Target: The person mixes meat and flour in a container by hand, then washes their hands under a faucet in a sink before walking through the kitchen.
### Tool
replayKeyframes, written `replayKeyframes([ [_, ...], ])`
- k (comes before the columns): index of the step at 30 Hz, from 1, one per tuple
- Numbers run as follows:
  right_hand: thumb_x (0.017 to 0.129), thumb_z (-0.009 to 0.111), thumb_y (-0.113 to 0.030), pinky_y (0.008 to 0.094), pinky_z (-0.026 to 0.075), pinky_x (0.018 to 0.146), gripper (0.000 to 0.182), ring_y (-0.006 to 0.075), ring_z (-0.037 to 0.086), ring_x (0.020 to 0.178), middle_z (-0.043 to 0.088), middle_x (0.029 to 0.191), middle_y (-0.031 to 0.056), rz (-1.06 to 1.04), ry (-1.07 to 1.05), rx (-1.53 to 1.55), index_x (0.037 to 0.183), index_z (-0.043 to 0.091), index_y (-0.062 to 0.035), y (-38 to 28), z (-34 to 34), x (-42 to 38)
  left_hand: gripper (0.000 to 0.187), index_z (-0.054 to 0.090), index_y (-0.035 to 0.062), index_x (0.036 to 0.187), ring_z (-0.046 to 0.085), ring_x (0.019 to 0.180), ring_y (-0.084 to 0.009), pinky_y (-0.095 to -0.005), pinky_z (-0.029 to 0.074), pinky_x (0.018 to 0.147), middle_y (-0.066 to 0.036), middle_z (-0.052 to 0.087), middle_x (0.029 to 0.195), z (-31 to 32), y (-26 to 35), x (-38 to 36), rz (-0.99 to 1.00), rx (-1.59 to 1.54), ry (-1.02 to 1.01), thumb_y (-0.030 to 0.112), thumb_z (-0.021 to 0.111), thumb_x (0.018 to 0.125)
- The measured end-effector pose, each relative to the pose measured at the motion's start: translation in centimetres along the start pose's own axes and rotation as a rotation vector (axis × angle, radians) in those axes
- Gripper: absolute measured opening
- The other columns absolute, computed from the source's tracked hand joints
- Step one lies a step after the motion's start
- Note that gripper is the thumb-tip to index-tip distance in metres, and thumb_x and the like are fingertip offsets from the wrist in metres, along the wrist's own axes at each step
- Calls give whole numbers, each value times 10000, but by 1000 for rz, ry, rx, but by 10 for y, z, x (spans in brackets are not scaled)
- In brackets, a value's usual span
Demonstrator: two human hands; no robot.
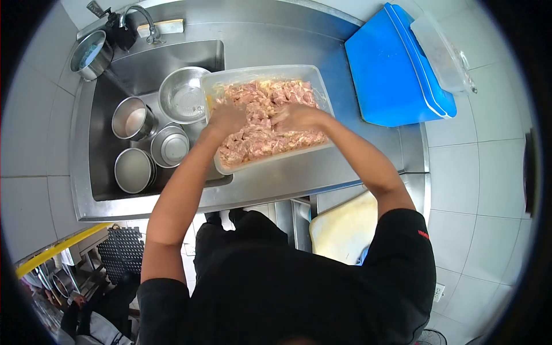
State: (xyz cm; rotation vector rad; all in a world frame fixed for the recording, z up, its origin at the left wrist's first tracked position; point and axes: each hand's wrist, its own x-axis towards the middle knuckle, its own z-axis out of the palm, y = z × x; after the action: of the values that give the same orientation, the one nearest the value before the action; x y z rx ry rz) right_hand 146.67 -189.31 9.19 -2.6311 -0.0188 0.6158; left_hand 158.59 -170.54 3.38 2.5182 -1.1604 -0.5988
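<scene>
From the head camera, looking straight down, a clear plastic tub [322,86] sits on the steel worktop [368,155], its left end overhanging the edge of the sink [100,144]. The tub is filled with pale pink chunks of raw meat [259,135]. Both hands are pressed down into the meat: the left hand [225,119] lies near the tub's left side with fingers spread and curled into the pieces, loosely cupped rather than closed; the right hand [300,118] rests at the middle of the tub, palm down, fingers bent into the meat, and whether it has any piece gripped cannot be told. In the sink, just beside the tub, stands a wide steel bowl [183,95], with three smaller steel pots [150,146] grouped below it. A further steel pot [91,54] sits at the sink's far-left corner, near the tap [144,23]. On the worktop well to the right of the tub lies a blue lid [391,72], with a clear container [443,54] resting against it.
</scene>
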Motion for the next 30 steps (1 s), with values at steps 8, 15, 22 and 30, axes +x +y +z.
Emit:
replayKeyframes([
  [8, 853, 434, -302, 371, 380, 902, 387, 338, 486, 1064, 495, 1173, 199, 245, 440, -115, 1150, 515, -67, 123, 1, 49, 349, 557, -89, 968, 569, 879, -391, -458, 417, 824, -263, 585, 925, -36, -22, 41, 98, 141, 183, 170, 367, 829],
  [15, 847, 428, -400, 359, 404, 854, 517, 290, 521, 1029, 534, 1137, 194, 164, 18, 473, 1122, 509, 31, -2, -42, 105, 307, 524, -94, 1001, 584, 842, -366, -417, 475, 726, -256, 593, 869, -35, -10, 67, 239, 189, 162, 109, 385, 818],
  [22, 798, 523, -315, 415, 379, 907, 403, 324, 495, 1060, 525, 1156, 161, -12, 69, 30, 1127, 556, -84, -17, -2, 65, 275, 548, -62, 975, 577, 863, -371, -451, 448, 773, -242, 595, 891, -42, -11, 91, 228, 202, 66, 95, 380, 823],
  [30, 766, 589, -323, 419, 344, 960, 488, 308, 410, 1164, 400, 1304, 104, -364, 217, -390, 1215, 479, -168, 64, -26, 90, 333, 573, -50, 983, 580, 882, -367, -440, 427, 834, -234, 592, 952, -15, -9, 73, 170, 344, -48, 152, 383, 798],
])
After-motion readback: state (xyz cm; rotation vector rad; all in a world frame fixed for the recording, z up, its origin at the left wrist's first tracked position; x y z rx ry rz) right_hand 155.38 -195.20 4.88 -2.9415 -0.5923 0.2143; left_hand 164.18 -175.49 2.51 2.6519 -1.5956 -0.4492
